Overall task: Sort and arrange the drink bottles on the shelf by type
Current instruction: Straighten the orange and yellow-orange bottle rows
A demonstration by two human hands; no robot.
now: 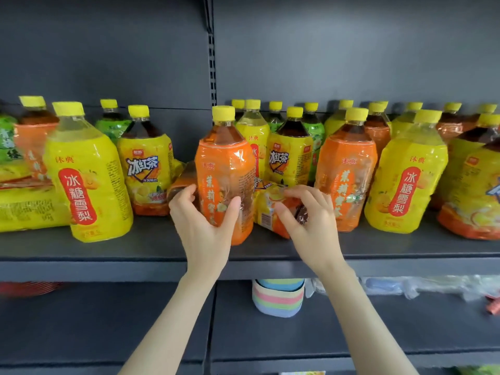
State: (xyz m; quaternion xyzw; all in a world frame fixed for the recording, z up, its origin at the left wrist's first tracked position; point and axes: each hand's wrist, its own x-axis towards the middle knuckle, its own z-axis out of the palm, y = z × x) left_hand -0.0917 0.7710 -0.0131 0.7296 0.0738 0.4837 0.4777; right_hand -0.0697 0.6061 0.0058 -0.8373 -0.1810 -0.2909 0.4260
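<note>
both hands on bottles at the middle of a dark shelf.
the left hand (205, 215) wraps thumb and fingers round an upright orange-label tea bottle (226, 163) near the front edge of the shelf (108, 251); the right hand (308, 215) curls its fingers over a toppled yellow-label bottle (267, 212) lying at three o'clock of it, hemmed in by a second orange-label bottle (347, 169). another fallen bottle (182, 177) lies at nine o'clock, partly behind the left fingers. a pear-drink bottle (86, 171) and an iced black tea bottle (147, 169) stand further toward nine; green-label bottles (112, 127) crowd the back row. a pastel striped stack (278, 297) sits below at six.
</note>
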